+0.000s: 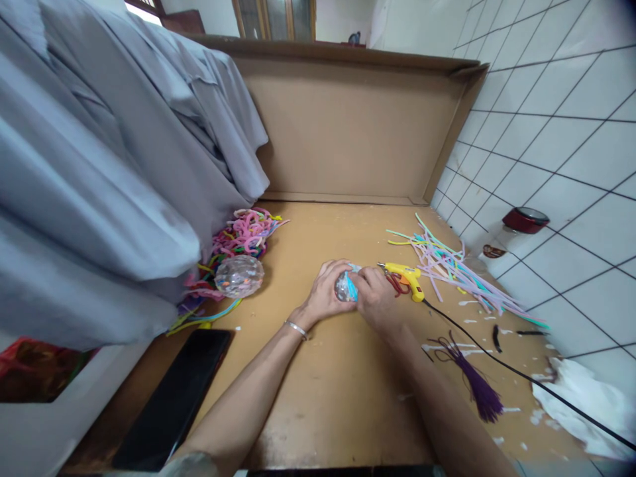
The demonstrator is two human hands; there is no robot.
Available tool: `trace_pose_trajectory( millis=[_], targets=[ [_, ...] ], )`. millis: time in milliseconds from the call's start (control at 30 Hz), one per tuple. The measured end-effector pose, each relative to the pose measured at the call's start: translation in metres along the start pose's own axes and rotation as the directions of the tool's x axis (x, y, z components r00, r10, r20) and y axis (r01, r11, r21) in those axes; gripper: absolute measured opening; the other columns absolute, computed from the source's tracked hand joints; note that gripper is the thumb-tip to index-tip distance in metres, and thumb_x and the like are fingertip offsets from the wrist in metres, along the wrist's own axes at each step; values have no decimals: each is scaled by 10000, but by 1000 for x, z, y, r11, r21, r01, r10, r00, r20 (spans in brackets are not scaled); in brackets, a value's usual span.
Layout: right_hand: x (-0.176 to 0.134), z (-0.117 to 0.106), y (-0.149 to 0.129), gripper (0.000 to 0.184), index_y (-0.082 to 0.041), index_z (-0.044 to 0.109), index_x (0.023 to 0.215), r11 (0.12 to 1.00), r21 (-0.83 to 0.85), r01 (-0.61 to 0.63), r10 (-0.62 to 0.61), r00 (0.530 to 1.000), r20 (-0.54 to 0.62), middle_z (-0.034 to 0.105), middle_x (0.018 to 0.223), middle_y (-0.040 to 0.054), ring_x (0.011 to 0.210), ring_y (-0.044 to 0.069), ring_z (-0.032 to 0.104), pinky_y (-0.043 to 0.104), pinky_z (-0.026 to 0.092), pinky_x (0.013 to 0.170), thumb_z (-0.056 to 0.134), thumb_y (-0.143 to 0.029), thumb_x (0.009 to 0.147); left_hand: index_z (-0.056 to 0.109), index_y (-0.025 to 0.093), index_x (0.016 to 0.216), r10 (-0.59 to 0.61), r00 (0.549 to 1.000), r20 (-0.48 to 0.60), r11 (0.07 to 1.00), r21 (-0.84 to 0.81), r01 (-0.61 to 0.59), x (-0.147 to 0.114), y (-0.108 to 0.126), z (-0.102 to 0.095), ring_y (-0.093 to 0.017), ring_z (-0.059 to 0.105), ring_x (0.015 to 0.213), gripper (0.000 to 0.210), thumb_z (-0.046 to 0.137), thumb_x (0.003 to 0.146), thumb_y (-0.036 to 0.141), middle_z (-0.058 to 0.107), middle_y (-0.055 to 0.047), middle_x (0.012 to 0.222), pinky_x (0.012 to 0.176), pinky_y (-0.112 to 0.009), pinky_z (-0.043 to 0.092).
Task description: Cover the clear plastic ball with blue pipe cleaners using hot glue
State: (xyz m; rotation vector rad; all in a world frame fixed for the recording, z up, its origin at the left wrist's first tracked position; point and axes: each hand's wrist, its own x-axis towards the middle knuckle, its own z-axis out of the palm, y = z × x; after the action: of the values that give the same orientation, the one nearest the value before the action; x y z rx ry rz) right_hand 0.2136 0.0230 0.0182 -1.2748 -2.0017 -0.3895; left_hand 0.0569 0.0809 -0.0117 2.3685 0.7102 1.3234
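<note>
I log: left hand (324,293), grasping ball (342,290); right hand (376,296), grip unclear; glue gun (403,270), three o'clock, a slip could jolt.

The left hand (325,291) cups in a grip (palm turned inward); the right hand (376,297) curls just beside it, both forearms (263,381) converging from behind.

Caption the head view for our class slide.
Both hands on a clear and blue object near a yellow glue gun.
</note>
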Motion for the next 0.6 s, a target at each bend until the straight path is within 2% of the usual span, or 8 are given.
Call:
trace_pose_trajectory(
  millis=[133,367,600],
  targets=[
    [0,1,-1,333,-198,702,1035,997,-68,23,-25,999,-28,614,857,88,787,210,494,332,381,687,434,-67,886,516,222,1227,17,1000,-1,1000,1,-17,0,-1,1,-303,560,1211,672,818,649,384,609,-120,1264,1058,-498,450],
    [-1,2,-3,352,-202,705,1038,996,-78,36,-43,995,-88,595,842,83,782,208,495,323,398,692,405,-72,906,481,222,1265,-107,994,-25,994,-34,106,-5,0,2,-295,559,1205,784,857,592,367,578,-122,1281,1035,-487,495],
    [-1,0,-3,360,-179,697,1038,999,-42,24,-27,997,-69,600,854,86,796,205,495,322,404,703,405,-39,881,502,216,1226,-3,1000,-14,999,-37,3,-2,-3,0,-297,552,1230,692,836,648,398,587,-127,1294,1048,-491,478]
  ],
)
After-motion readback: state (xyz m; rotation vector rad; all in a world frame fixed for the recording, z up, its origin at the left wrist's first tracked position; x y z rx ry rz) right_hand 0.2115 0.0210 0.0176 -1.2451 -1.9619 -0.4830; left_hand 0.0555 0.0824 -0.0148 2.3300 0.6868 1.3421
